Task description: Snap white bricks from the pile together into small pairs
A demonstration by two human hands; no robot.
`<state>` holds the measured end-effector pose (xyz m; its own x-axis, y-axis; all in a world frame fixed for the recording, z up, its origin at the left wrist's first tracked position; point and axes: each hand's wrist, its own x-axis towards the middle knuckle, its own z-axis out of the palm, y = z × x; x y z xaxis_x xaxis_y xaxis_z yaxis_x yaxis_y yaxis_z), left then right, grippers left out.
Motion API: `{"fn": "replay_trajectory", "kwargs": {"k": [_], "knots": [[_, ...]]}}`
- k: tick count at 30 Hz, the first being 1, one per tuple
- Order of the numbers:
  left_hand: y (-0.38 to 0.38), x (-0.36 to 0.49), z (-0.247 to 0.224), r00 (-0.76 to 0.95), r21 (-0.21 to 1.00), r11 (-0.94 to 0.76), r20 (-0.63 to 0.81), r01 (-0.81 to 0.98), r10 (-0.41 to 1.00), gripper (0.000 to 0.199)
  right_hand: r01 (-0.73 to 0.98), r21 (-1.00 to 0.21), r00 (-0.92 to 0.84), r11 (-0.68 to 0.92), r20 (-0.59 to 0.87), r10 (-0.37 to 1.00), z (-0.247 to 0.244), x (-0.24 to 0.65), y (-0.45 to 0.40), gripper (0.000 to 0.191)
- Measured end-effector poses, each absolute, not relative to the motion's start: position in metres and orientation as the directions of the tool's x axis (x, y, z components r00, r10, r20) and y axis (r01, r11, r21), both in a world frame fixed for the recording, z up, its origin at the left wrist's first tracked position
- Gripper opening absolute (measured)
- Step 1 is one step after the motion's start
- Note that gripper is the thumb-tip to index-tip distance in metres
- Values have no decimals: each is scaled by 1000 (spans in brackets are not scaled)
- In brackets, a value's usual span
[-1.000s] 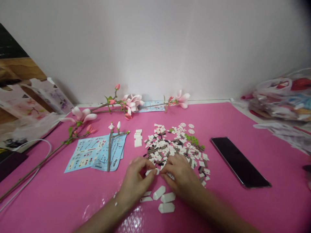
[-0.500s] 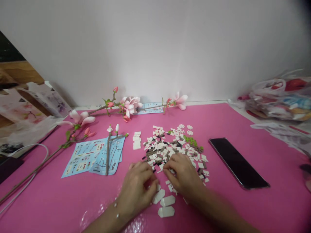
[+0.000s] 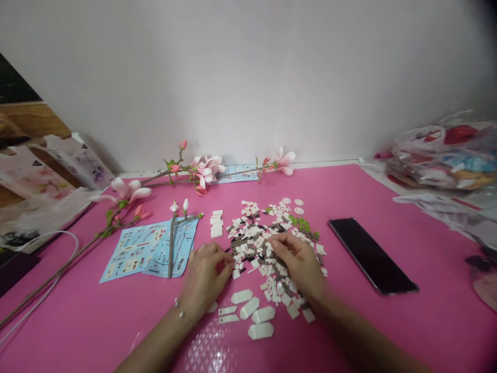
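Observation:
A heap of small white, brown, black and green building-block pieces (image 3: 254, 243) lies spread over the pink table mat. At the heap's left edge my left hand (image 3: 205, 272) has its fingers curled with the thumb pressed in; whatever is between them is hidden. My right hand (image 3: 298, 259) reaches over the heap's right side, thumb and forefinger pinched together. White pieces crowd around those fingertips, so what they grip cannot be made out. Several long white plates with pointed ends (image 3: 261, 330) lie in front of the heap, between my forearms.
Left of the heap, a partly built brown branch (image 3: 171, 248) rests on blue instruction sheets (image 3: 132, 251). Pink magnolia branches (image 3: 207, 168) lie at the back and left. A black phone (image 3: 373, 255) lies right; plastic bags (image 3: 446, 155) sit beyond it. A white cable (image 3: 75, 248) curves at left.
My left hand has moved left and slightly back, uncovering the white plates in front. My right hand has shifted back and right over the heap, showing more loose pieces below it.

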<state>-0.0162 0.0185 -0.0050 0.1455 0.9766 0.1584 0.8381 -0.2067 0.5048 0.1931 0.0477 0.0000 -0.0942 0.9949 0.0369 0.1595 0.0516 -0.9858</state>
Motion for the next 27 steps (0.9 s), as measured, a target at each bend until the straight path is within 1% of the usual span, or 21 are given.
{"fn": "replay_trajectory", "kwargs": {"k": [2, 5, 10, 14, 16, 18, 22, 24, 27], "knots": [[18, -16, -5, 188, 468, -239, 153, 851, 970, 15, 122, -992, -98, 40, 28, 995, -3, 193, 49, 23], [17, -16, -3, 214, 444, -259, 150, 857, 965, 12, 112, -993, -108, 43, 31, 994, -5, 192, 48, 24], [18, -16, -4, 222, 468, -254, 123, 847, 967, 12, 102, -994, -113, 41, 29, 993, -2, 188, 45, 23], [18, -14, -5, 203, 501, -240, 128, 832, 971, 14, 108, -994, -111, 30, 18, 994, 1, 187, 43, 21], [18, -14, -5, 189, 542, -241, 151, 805, 970, 15, 119, -992, -124, 36, 21, 992, 2, 186, 42, 19], [17, -13, -4, 169, 617, -242, 175, 749, 970, 17, 153, -986, -145, 72, 49, 988, 2, 186, 41, 17], [13, -9, -1, 133, 767, -242, 202, 594, 970, 17, 248, -938, -261, 243, 177, 949, 2, 184, 36, 11], [11, -6, -1, 125, 811, -243, 208, 533, 970, 17, 274, -905, -332, 326, 229, 915, 2, 183, 34, 11], [9, -3, -1, 134, 856, -240, 200, 458, 971, 19, 295, -877, -388, 379, 253, 886, 1, 181, 31, 10]]}}
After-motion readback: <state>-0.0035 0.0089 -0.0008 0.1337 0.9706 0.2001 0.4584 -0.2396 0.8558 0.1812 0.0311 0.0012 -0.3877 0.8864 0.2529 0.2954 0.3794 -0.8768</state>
